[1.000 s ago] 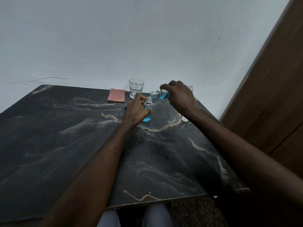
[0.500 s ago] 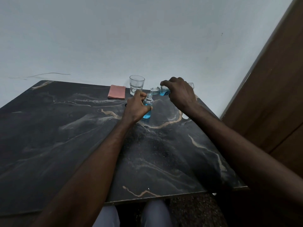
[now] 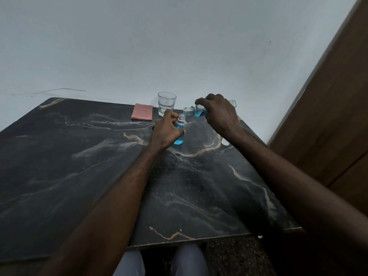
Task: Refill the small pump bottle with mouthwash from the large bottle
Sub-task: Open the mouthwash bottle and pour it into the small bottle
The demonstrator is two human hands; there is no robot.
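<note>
The small clear bottle (image 3: 180, 130) stands upright on the dark marble table (image 3: 79, 166), mostly full of blue mouthwash, its neck uncapped. My left hand (image 3: 166, 132) is wrapped around its left side. My right hand (image 3: 220, 114) holds the large clear bottle (image 3: 194, 111) tipped nearly horizontal, its open mouth just above the small bottle's neck. Blue liquid lies inside the large bottle near its shoulder. Most of the large bottle's body is hidden by my hand.
An empty drinking glass (image 3: 166, 103) stands at the table's far edge, a folded pink cloth (image 3: 142, 114) to its left. A small white cap-like object (image 3: 225, 142) lies beside my right wrist. A brown wooden door (image 3: 328, 116) stands to the right, a white wall behind.
Both hands keep their grips. The blue level in the small bottle has risen a little. The camera view has shifted slightly upward.
</note>
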